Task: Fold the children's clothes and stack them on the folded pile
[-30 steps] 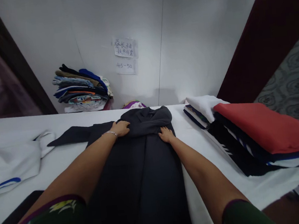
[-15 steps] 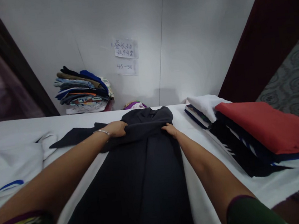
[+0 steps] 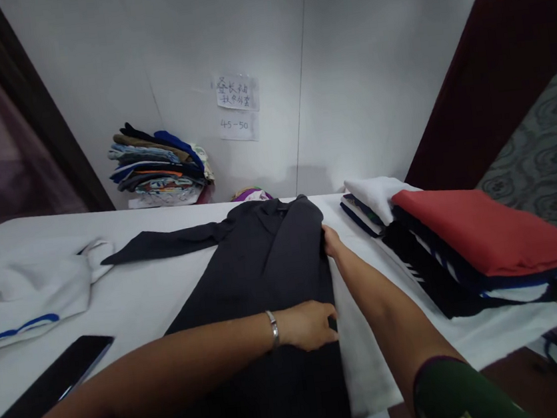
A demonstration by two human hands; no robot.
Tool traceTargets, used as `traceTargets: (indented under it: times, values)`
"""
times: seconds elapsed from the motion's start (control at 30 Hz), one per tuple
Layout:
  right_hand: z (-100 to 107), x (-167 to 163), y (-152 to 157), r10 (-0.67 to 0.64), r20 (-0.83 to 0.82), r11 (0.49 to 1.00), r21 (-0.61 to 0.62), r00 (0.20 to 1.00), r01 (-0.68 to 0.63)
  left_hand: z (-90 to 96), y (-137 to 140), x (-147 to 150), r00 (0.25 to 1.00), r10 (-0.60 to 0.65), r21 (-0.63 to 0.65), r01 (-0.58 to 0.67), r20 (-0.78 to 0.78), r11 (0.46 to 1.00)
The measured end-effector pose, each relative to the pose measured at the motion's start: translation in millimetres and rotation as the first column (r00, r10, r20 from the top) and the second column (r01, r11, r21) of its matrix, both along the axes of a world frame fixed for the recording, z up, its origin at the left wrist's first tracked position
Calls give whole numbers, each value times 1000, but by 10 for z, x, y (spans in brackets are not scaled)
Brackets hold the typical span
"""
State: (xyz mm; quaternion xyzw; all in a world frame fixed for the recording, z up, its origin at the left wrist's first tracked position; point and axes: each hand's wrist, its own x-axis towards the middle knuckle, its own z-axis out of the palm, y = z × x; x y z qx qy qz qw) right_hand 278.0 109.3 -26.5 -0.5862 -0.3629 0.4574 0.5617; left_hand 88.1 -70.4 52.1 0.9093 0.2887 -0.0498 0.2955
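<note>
At the near left a dark phone (image 3: 47, 389) lies cut off by the frame edge, beyond it a white garment (image 3: 27, 298) on the white table (image 3: 143, 305). The dark garment (image 3: 259, 265) lies mid-table, one sleeve stretched left; the left hand (image 3: 308, 325) grips its right edge, fingertips hidden in cloth. The right hand (image 3: 331, 240) pinches that edge farther away, fingers mostly hidden, beside a folded stack topped in red (image 3: 483, 239).

Matt dark cloth garment (image 3: 259, 265) under my hands — smooth white sheet on the table (image 3: 158, 296), glossy black phone (image 3: 42, 390), polished metal bracelet (image 3: 273, 329).
</note>
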Motion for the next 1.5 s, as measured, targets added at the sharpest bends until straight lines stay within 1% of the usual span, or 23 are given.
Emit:
traceTargets:
  times: [0.07,0.13,0.23,0.27,0.3,0.4,0.57,0.63,0.67,0.73,0.8,0.87,0.93,1.03,1.07,1.1,1.17,1.23,1.27,1.33,1.4,1.47,1.5]
  values:
    - [-26,43,-81,-1,-22,1000,-31,1000,1,1,105,-52,996,63,63,-67,66,996]
    - [-54,64,-158,17,-35,998,-62,999,-19,-39,273,-217,974,187,206,-211,131,956]
    - [-112,35,-242,22,-22,996,-84,1000,-24,-216,539,-594,877,447,397,-479,177,783]
    - [-135,8,-257,14,-13,996,-86,1000,-15,-293,605,-723,833,533,384,-546,150,745]
    - [-156,-24,-265,3,-3,996,-86,1000,-4,-366,654,-842,796,597,330,-593,100,735]
    - [-182,-130,-250,-23,10,998,-66,1000,23,-490,707,-1079,744,667,140,-657,-34,741]
    - [-78,-185,-157,-45,-26,998,38,999,46,-344,641,-1071,730,683,130,-680,19,722]
    - [-57,-152,-136,-59,-37,997,55,998,61,-309,575,-1000,694,711,-25,-714,112,700]
    - [-64,-130,-136,-68,-40,996,51,997,70,-319,533,-961,658,738,-170,-719,146,674]
    - [-112,-90,-156,-90,-42,996,24,995,91,-384,442,-893,574,809,-473,-682,127,558]
    - [-177,-62,-200,-112,-42,994,-10,993,111,-461,365,-853,522,852,-634,-644,44,428]
    - [-225,-56,-267,-112,-54,994,-27,992,110,-495,321,-862,497,868,-672,-636,18,378]
    - [-244,-77,-370,-75,-87,997,-21,993,74,-470,297,-930,495,868,-649,-648,40,399]
    - [-245,-142,-615,19,-147,1000,-8,989,-21,-383,243,-1101,584,811,-669,-588,37,454]
    - [-244,-165,-713,56,-173,998,-13,983,-60,-359,210,-1154,626,780,-714,-536,23,451]
    - [-241,-185,-810,92,-202,995,-20,975,-98,-341,171,-1195,659,752,-776,-468,12,423]
    - [-221,-209,-972,149,-251,987,-16,957,-158,-332,75,-1217,676,737,-894,-334,-7,298]
    - [-177,-210,-1060,172,-256,985,24,951,-171,-359,-31,-1157,631,775,-950,-259,-31,173]
    - [-152,-204,-1075,166,-233,986,45,958,-160,-387,-83,-1106,608,793,-956,-249,-31,154]
    - [-115,-185,-1069,135,-145,990,47,980,-130,-456,-170,-1000,585,811,-934,-295,-11,201]
    - [-117,-158,-1053,113,4,994,-2,994,-113,-516,-216,-938,641,768,-865,-375,18,333]
    - [-155,-123,-1055,115,197,993,-37,974,-109,-524,-207,-948,760,650,-675,-466,26,572]
    - [-179,-102,-1061,121,305,993,-44,945,-113,-503,-184,-973,811,584,-499,-504,7,705]
